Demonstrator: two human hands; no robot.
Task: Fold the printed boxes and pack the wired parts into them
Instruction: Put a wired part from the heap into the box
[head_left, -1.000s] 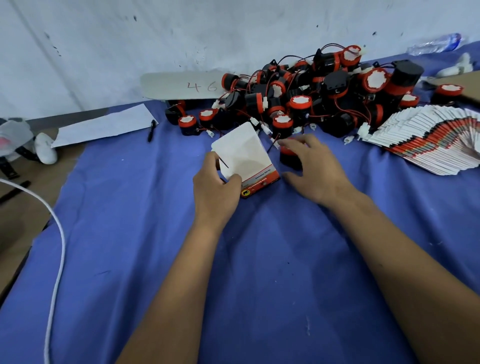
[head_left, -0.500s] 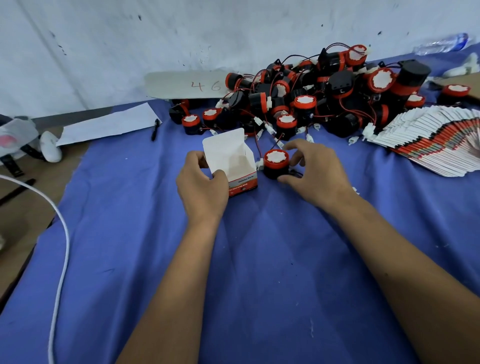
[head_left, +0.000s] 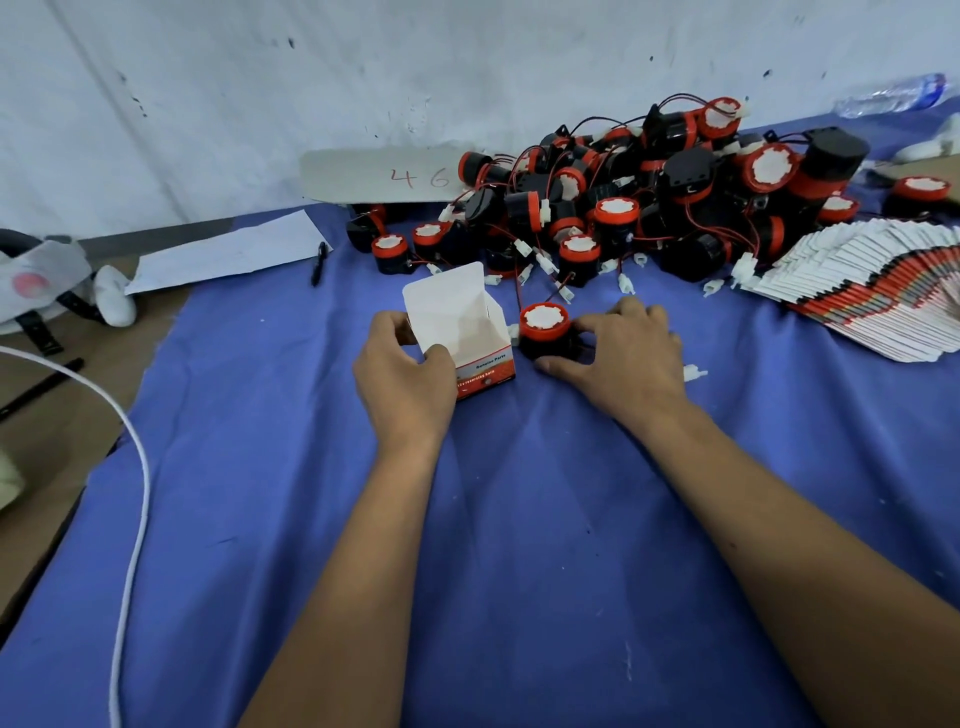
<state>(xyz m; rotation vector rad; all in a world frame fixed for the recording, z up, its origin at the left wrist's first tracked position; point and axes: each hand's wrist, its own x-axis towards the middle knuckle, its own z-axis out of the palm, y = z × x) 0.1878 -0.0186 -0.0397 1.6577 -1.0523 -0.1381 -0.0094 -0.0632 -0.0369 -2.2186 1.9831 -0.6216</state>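
Observation:
A small printed box (head_left: 470, 332), white inside with a red band, stands upright on the blue cloth (head_left: 467, 519) with its top flap raised. My left hand (head_left: 402, 379) grips its left side. Just right of the box sits a black wired part with a red rim and white top (head_left: 544, 332). My right hand (head_left: 628, 353) holds this part between thumb and fingers. Behind lies a big heap of the same wired parts (head_left: 649, 192). A fanned stack of flat unfolded boxes (head_left: 872, 296) lies at the right.
A grey card marked "46" (head_left: 384, 176) leans on the wall. A white sheet (head_left: 223, 254) and a black pen (head_left: 318, 262) lie at back left. A white cable (head_left: 130, 467) runs along the left edge. A plastic bottle (head_left: 888, 96) lies far right.
The box went from tilted with flap forward to standing upright and open. My right hand pulled one wired part out of the heap and set it beside the box.

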